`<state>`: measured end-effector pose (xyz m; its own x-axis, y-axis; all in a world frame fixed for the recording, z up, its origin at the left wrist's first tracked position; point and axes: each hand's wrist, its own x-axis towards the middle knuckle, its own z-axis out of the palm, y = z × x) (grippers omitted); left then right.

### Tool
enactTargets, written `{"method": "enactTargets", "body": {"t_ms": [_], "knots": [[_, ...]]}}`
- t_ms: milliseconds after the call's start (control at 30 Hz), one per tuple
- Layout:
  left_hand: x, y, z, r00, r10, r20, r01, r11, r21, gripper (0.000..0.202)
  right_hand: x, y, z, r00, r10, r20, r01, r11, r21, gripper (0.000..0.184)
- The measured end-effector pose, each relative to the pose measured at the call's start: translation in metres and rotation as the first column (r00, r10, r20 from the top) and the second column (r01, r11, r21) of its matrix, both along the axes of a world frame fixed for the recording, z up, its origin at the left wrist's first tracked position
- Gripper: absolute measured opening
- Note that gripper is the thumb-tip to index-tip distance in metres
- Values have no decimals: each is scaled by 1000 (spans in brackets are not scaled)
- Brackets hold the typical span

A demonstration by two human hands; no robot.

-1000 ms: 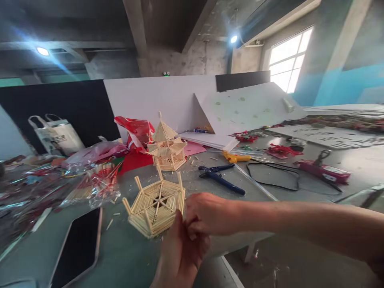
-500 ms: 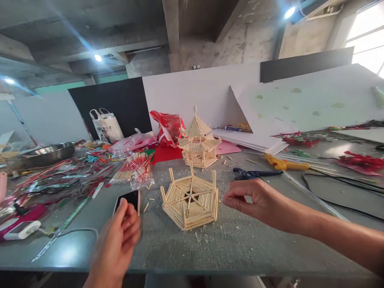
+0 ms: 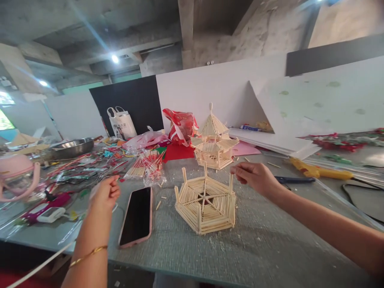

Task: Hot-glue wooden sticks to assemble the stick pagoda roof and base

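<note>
A six-sided base [image 3: 207, 222] built of thin pale wooden sticks lies on the table, with short posts standing at its corners. My right hand [image 3: 255, 178] comes in from the right, closed, its thumb and finger pinched at the top of the corner post [image 3: 231, 185]. My left hand [image 3: 105, 194] is raised left of the base with curled fingers; anything small in them is hidden. Beneath and right of it, a phone [image 3: 136, 216] lies face up. Behind the base stands a tiered stick pavilion [image 3: 214, 146] with a pointed roof.
Clear packets of sticks [image 3: 147, 166] lie at centre left, beside plastic-wrapped clutter. A steel bowl [image 3: 73, 148] and a pink-lidded jug [image 3: 19, 178] are further left. Behind my right hand lie blue-handled pliers [image 3: 295, 180] and a yellow glue gun [image 3: 321, 172]. White boards [image 3: 276, 142] are stacked behind.
The view has turned left. My right hand has moved up to the top of the corner post. My left hand has drawn left and away, uncovering the phone.
</note>
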<state>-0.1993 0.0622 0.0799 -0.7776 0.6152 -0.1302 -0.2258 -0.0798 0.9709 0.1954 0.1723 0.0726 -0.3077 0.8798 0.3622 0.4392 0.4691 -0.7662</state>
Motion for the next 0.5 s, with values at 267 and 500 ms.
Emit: {"method": "enactTargets", "body": {"t_ms": [267,500], "knots": [[3,52,-18,857,-333,-393,165,900,-404,19,3,2,-23,957,-7,-291,-25,994,-107,39],[53,77,-1,170,-654,-737,155,756,-636,24,9,13,-32,973,-27,-230,-6,990,-139,37]]}}
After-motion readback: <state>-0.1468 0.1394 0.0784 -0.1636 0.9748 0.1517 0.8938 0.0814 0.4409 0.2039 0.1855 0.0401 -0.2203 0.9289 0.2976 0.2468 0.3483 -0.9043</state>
